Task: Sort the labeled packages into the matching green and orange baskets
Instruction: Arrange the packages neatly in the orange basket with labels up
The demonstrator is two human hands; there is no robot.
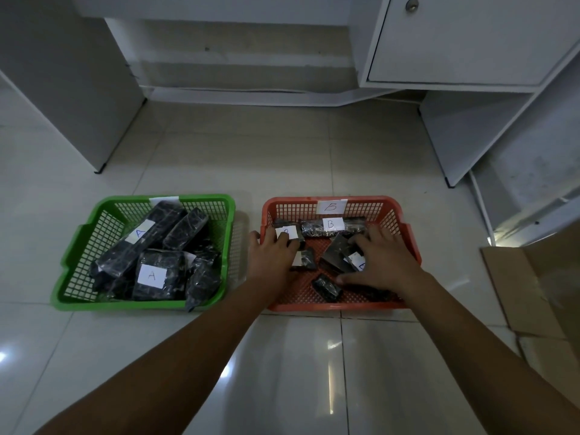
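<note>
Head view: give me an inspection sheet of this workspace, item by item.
Surface: glossy pale tiled floor, with light glare.
Job's things: green plastic mesh basket holds black wrapped packages, white labels reading A; orange plastic mesh basket, tagged B on its far wall, holds smaller black wrapped packages, one long package labelled B.
Clutter: brown cardboard sheet on the floor at right.
Hands: both inside the orange basket; left hand rests on a labelled package, right hand lies over packages; whether either grips is unclear.
Cables: thin white line along the floor by the far wall, possibly a cable.
Surroundings: white cabinet with round knob; grey panel at left.
</note>
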